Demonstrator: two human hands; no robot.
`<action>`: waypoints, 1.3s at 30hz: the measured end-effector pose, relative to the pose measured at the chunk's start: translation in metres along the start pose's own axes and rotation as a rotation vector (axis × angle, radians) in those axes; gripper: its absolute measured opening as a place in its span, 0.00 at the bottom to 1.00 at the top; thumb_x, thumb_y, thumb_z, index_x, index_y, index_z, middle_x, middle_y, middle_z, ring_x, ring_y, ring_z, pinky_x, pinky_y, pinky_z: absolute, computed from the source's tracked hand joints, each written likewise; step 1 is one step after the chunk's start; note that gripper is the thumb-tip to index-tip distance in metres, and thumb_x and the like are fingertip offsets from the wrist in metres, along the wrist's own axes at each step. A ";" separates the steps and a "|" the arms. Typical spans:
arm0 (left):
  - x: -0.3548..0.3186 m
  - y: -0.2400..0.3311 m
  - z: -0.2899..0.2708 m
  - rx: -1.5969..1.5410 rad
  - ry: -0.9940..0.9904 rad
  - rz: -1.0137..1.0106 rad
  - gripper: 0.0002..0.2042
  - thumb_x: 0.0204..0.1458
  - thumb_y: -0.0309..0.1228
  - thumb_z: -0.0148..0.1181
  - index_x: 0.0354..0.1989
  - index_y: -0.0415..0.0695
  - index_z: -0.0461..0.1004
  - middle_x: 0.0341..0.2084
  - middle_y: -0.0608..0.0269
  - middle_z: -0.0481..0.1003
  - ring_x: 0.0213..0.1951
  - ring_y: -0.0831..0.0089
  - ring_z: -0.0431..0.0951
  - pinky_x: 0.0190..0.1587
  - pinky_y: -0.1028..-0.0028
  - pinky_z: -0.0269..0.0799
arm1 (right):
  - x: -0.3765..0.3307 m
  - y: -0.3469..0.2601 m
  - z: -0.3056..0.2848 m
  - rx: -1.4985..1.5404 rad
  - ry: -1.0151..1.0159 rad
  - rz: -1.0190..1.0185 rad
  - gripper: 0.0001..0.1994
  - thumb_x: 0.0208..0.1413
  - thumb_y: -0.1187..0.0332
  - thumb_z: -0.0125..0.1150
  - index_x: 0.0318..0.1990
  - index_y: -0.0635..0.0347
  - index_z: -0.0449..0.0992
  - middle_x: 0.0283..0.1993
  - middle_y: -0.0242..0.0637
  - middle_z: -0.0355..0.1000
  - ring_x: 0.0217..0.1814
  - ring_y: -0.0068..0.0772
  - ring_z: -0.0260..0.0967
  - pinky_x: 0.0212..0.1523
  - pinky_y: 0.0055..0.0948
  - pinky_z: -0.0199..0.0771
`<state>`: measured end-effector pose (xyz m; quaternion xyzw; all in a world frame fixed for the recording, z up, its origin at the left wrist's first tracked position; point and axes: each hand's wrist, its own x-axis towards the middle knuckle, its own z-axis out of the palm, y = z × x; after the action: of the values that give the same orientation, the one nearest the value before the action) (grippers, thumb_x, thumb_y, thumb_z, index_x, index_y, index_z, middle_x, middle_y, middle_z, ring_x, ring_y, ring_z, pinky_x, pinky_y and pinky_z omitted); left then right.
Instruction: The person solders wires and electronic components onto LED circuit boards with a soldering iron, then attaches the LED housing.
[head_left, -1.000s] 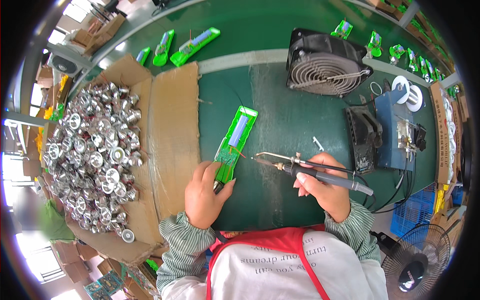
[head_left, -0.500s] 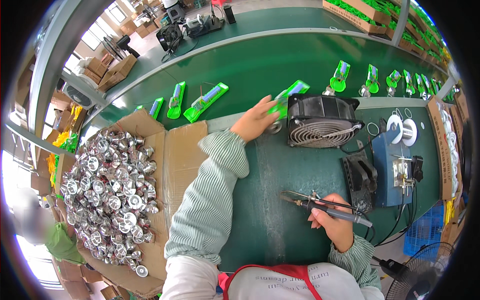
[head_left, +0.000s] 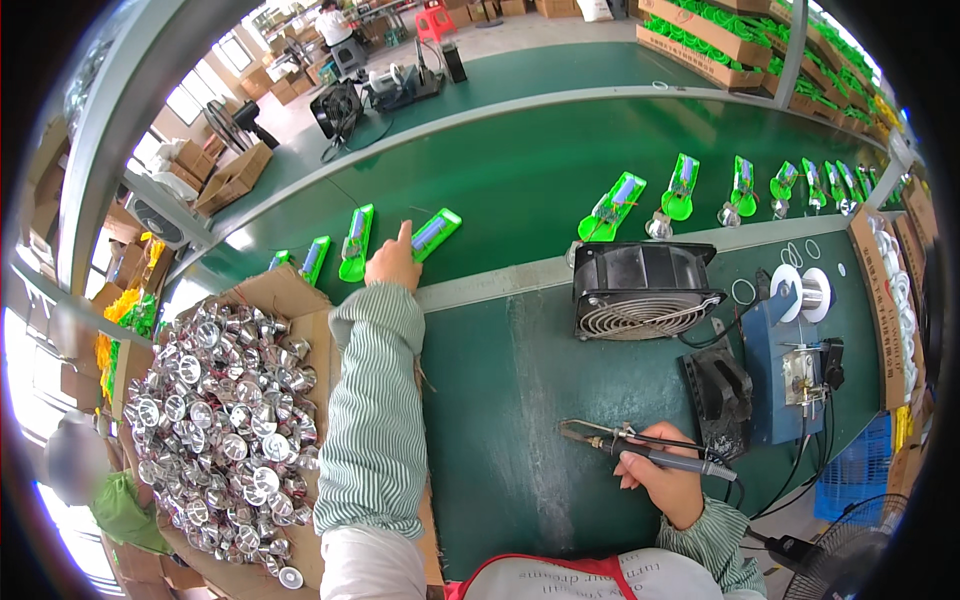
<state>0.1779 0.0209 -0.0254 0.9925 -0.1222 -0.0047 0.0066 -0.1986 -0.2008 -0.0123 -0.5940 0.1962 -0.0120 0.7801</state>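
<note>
My left hand point(head_left: 394, 264) is at the near end of a green plastic housing point(head_left: 436, 234) that has a blue cylinder and wiring inside. Its index finger is stretched out along the left side, and the hand hides that end of the housing. In my right hand point(head_left: 664, 482) is a grey-handled soldering iron point(head_left: 670, 459), fingers wrapped round the grip. A thin metal guide runs along it, and its tip points left, above the green bench. More green housings point(head_left: 357, 243) lie to the left, and another housing point(head_left: 612, 207), with a reflector by its lower end, is behind the black fan.
A cardboard box point(head_left: 290, 290) full of silvery reflectors stands at the left. On the bench, the black fan point(head_left: 645, 290), a black stand point(head_left: 716, 388) and a blue solder feeder point(head_left: 785, 370) with a white spool sit at the right. A metal strip borders the green belt.
My left hand has left the housing beside the fan and moved left to another one. That released housing lies behind the fan. My right hand still holds the iron. The view has tilted upward.
</note>
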 end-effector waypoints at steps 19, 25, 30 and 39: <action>-0.316 0.070 -0.014 -0.241 0.070 0.207 0.26 0.42 0.35 0.59 0.53 0.47 0.63 0.29 0.58 0.68 0.31 0.60 0.70 0.32 0.65 0.69 | -0.030 -0.006 0.016 -0.071 -0.008 -0.151 0.08 0.49 0.79 0.53 0.36 0.67 0.64 0.23 0.44 0.71 0.19 0.25 0.68 0.19 0.18 0.68; -0.321 -0.009 -0.023 -0.354 0.411 -0.014 0.17 0.43 0.35 0.60 0.42 0.43 0.71 0.28 0.58 0.72 0.32 0.64 0.72 0.32 0.69 0.69 | -0.041 -0.002 0.017 -0.085 -0.021 -0.159 0.08 0.49 0.79 0.53 0.37 0.67 0.64 0.23 0.44 0.71 0.19 0.25 0.68 0.19 0.19 0.68; -0.327 -0.115 -0.029 -0.239 0.573 -0.537 0.13 0.42 0.30 0.62 0.36 0.38 0.73 0.22 0.58 0.69 0.26 0.65 0.70 0.29 0.68 0.66 | -0.044 -0.002 0.020 -0.087 -0.035 -0.165 0.08 0.49 0.79 0.53 0.36 0.67 0.64 0.23 0.44 0.71 0.19 0.24 0.68 0.20 0.19 0.68; -0.288 -0.147 -0.001 -0.554 0.635 -0.336 0.13 0.43 0.31 0.62 0.38 0.41 0.75 0.23 0.60 0.68 0.24 0.70 0.67 0.27 0.73 0.63 | -0.046 -0.002 0.028 -0.078 -0.073 -0.172 0.08 0.49 0.79 0.53 0.36 0.68 0.64 0.23 0.44 0.71 0.19 0.24 0.67 0.20 0.19 0.68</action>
<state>-0.0661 0.2335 -0.0246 0.9116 0.0543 0.2665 0.3082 -0.2314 -0.1637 0.0089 -0.6388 0.1161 -0.0494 0.7590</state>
